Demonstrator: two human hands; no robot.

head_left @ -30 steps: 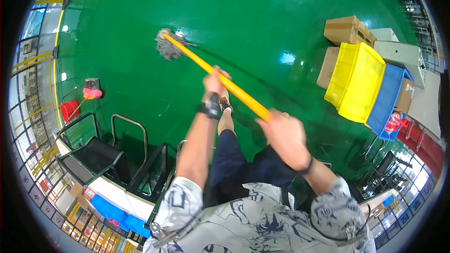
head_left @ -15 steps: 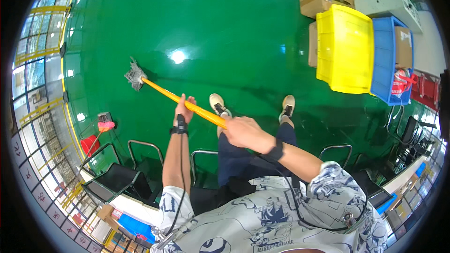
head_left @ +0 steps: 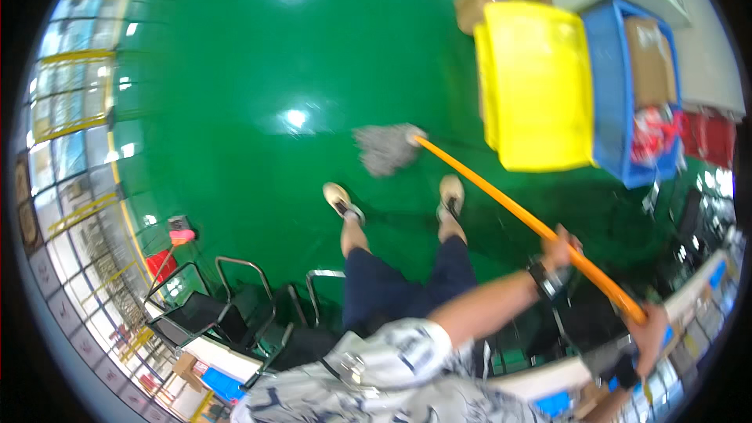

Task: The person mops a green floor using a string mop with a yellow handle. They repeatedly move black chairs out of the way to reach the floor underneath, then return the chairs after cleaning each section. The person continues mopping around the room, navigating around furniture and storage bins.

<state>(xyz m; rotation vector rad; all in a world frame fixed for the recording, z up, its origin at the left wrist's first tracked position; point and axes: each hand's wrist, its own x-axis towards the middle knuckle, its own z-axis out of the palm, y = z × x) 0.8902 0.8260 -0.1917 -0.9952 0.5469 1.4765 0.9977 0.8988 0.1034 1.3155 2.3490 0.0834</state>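
Right hand: I see its grip clamped round the upper end of the mop handle (head_left: 513, 208), low at the right of my view; the right hand (head_left: 648, 332) is soft with blur.
Left hand: the left hand (head_left: 556, 251) reaches across the body and is closed on the shaft further down; this pair has swung from the left and middle over to the right.
Handle: it now slants from the far left toward the near right, the opposite way to half a second ago.
Shoes: both light shoes (head_left: 451, 192) stand apart on the green floor (head_left: 219, 94).
Mop head: the grey mop head (head_left: 385, 150) lies on the floor ahead of the gap between the shoes; it was out to the left, so I judge the stroke now covers the middle strip.
Yellow crate: the yellow crate (head_left: 540, 86) stands near the shaft's right side, so I judge clearance there is tighter.
Blue crate: the blue crate (head_left: 609, 94) sits just beyond it, to the right.
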